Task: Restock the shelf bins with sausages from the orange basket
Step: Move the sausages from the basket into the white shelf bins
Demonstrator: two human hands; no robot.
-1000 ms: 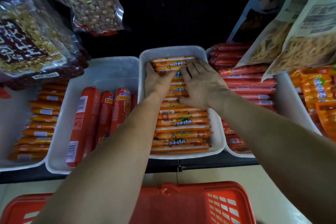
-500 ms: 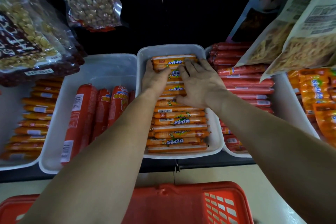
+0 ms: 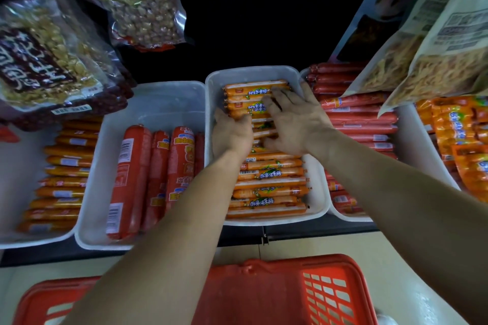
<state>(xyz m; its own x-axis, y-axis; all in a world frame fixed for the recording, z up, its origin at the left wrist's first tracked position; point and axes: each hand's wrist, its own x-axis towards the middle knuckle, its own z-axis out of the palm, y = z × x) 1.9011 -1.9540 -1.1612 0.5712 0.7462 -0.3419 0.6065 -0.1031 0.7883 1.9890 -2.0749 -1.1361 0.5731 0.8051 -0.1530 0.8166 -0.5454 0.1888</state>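
Note:
A white middle bin (image 3: 253, 72) on the shelf holds a stacked row of thin orange sausages (image 3: 269, 182) lying crosswise. Both my hands are on the far half of that stack. My left hand (image 3: 232, 136) presses down at the stack's left side, its fingers bent over the sausages. My right hand (image 3: 297, 120) lies on top with its fingers spread, the tips near the bin's far right corner. Neither hand lifts a sausage. The orange basket (image 3: 264, 287) sits below the shelf edge, under my forearms, and its contents are hidden.
Thick red sausages (image 3: 132, 171) lie in the white bin to the left, and more orange sausages (image 3: 63, 179) fill the far-left bin. Thin red sausages (image 3: 361, 124) fill the right bin. Peanut bags (image 3: 142, 13) and snack packets (image 3: 435, 47) hang above the bins.
Both hands stay on the orange sausages. My right fingers have spread wider toward the bin's far corner, and my left fingers have bent down more at the stack's left side.

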